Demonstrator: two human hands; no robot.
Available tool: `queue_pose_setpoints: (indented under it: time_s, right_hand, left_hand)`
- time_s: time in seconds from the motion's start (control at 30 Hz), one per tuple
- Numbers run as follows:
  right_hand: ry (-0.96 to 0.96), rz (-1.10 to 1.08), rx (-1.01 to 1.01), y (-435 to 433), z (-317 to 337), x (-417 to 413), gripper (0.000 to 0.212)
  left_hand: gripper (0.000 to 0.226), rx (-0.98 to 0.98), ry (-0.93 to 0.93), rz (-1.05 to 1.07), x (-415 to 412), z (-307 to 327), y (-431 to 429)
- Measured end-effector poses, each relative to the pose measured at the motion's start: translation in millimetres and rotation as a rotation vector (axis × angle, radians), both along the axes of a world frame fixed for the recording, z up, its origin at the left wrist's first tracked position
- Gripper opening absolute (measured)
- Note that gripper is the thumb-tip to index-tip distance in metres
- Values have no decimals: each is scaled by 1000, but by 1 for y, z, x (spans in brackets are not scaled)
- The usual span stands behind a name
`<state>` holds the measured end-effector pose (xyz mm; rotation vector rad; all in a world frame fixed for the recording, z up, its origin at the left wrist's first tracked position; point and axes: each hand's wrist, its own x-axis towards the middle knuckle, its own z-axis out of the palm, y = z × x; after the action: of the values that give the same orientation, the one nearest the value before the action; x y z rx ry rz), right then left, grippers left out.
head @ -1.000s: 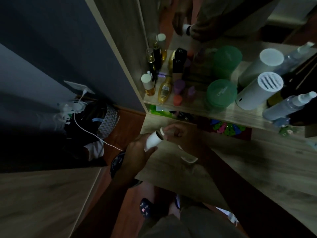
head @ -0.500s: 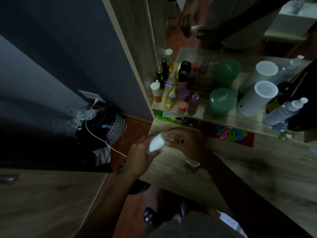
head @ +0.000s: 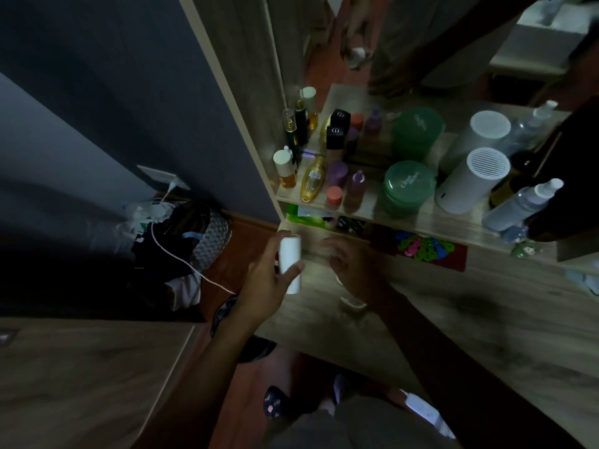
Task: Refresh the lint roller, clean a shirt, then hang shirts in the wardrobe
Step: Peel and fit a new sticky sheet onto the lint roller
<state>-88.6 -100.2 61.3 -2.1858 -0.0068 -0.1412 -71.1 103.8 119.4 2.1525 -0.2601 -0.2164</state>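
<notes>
The room is dim. My left hand [head: 269, 280] holds a white lint roller roll [head: 290, 262] almost upright over the left corner of the wooden dressing table [head: 486, 322], fingers wrapped around its side. My right hand [head: 351, 265] hovers just to the right of the roll, fingers spread and blurred, touching nothing that I can make out. A small white curved piece [head: 353, 303] lies on the table under my right wrist. No shirt is in view.
A raised shelf [head: 405, 218] against a mirror carries several bottles, a green jar [head: 409, 186], a white speaker [head: 470, 179] and a spray bottle [head: 522, 204]. A dark bag [head: 181, 241] with a white cable sits on the floor at left. A wooden panel [head: 81, 377] fills the lower left.
My right hand has let go of the roll's end and drawn away to the right. My left hand has turned the roll from lying sideways to nearly upright.
</notes>
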Motion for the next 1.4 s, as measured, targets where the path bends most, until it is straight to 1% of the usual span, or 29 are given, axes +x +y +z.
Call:
queue_pose_setpoints:
  time_s: [0.07, 0.13, 0.2, 0.27, 0.33, 0.4, 0.5, 0.6, 0.73, 0.87, 0.9, 0.97, 1.0, 1.1, 1.2, 1.3, 1.4]
  right_hand:
    - [44, -66, -144, -7, -33, -3, 30]
    - [100, -115, -217, -11, -60, -4, 30]
    - [303, -65, -233, -15, -65, -5, 39]
    - [516, 13, -325, -16, -71, -5, 45]
    - [590, 84, -485, -15, -80, -5, 49]
    - [577, 64, -561, -12, -89, -6, 47]
    - [544, 8, -472, -7, -87, -9, 38]
    - [534, -23, -495, -7, -88, -10, 34]
    - [542, -52, -361, -7, -89, -12, 31]
    - [594, -35, -327, -10, -85, -11, 17]
    - [576, -48, -300, -11, -83, -10, 20]
    - [536, -38, -224, -13, -82, -7, 36]
    - [541, -39, -136, -13, -77, -6, 37]
    - [526, -108, 189, -9, -37, -5, 16]
    - [480, -126, 445, -7, 1, -6, 18]
    - [432, -104, 606, 1, 31, -8, 17]
    - [391, -82, 667, 14, 50, -9, 14]
  left_hand:
    - [51, -61, 54, 52, 2, -4, 0]
    - [52, -160, 166, 136, 4, -7, -2]
    - [51, -268, 305, 242, 6, -8, -4]
    - [50, -372, 419, 334, 8, -7, -6]
    - [51, -446, 498, 391, 9, -5, -8]
    - [50, -490, 547, 422, 9, -4, -9]
    - [49, -525, 584, 460, 9, -4, -9]
    - [49, -533, 590, 459, 9, -4, -9]
    - [47, -549, 598, 482, 6, -5, -10]
    - [47, -569, 620, 511, 4, -9, -9]
    - [48, -590, 631, 522, 4, -10, -8]
    - [50, -638, 649, 547, 5, -11, -4]
    - [51, -660, 659, 554, 5, -11, -3]
    - [52, -696, 670, 543, 6, -9, 0]
    - [49, -695, 653, 566, 8, -6, 4]
    - [49, -723, 669, 600, 8, 0, 6]
    - [48, -751, 681, 594, 8, 6, 3]
